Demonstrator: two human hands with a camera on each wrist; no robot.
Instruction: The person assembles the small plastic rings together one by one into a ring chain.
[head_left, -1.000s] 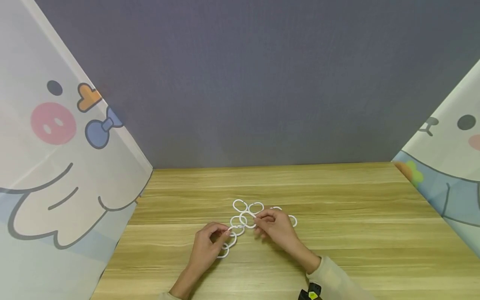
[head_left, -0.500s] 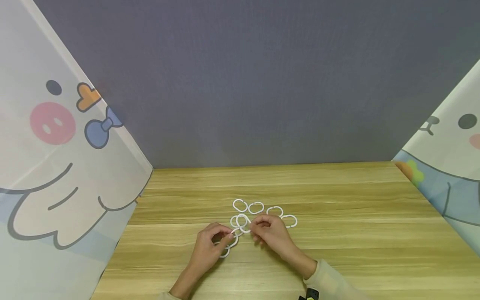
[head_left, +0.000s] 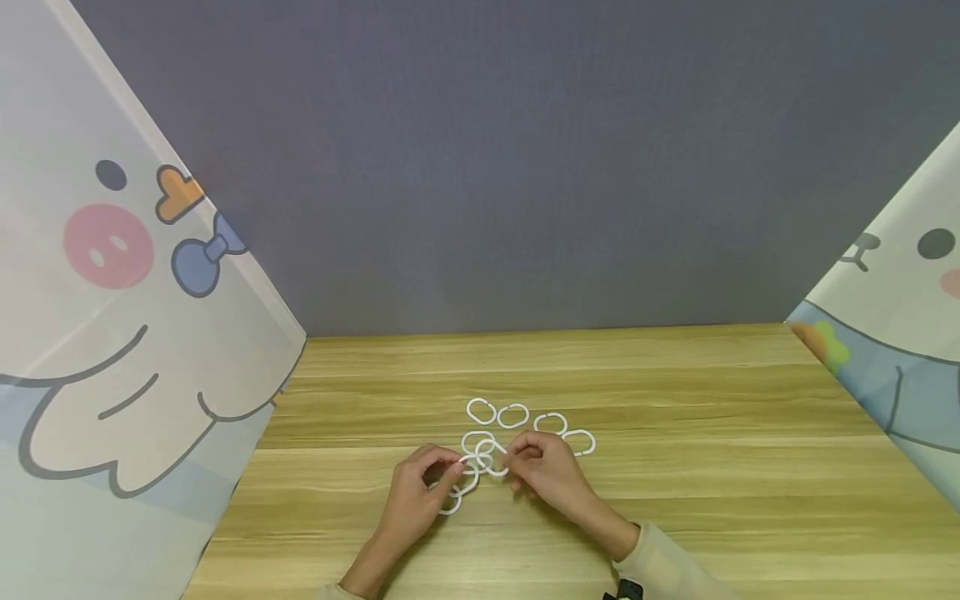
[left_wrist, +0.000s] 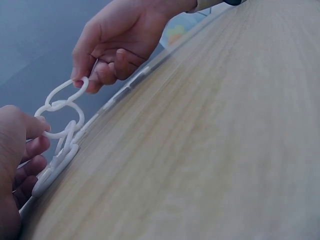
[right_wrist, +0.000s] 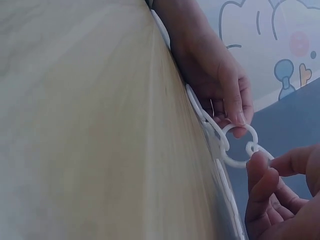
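In the head view my left hand (head_left: 415, 493) pinches a white C-shaped plastic link (left_wrist: 82, 116) between thumb and forefinger. More joined links (head_left: 476, 482) hang from it and lie beside that hand. My right hand (head_left: 553, 473) holds another white link (left_wrist: 54, 92) by one end, between thumb and fingertips. Seen from both wrists, the two held links cross, and the right one's end appears hooked round the left one. Part of the chain is hidden under my left hand.
Farther back on the wooden table (head_left: 675, 400) lie several loose white links, among them one at the far left (head_left: 470, 415) and one at the right (head_left: 592, 442). Another loose link (head_left: 463, 442) lies just behind the held ones. A grey panel (head_left: 525, 208) stands behind.
My right hand has brought its link down and slightly left, so it now crosses the one in my left hand. The left hand has barely shifted.
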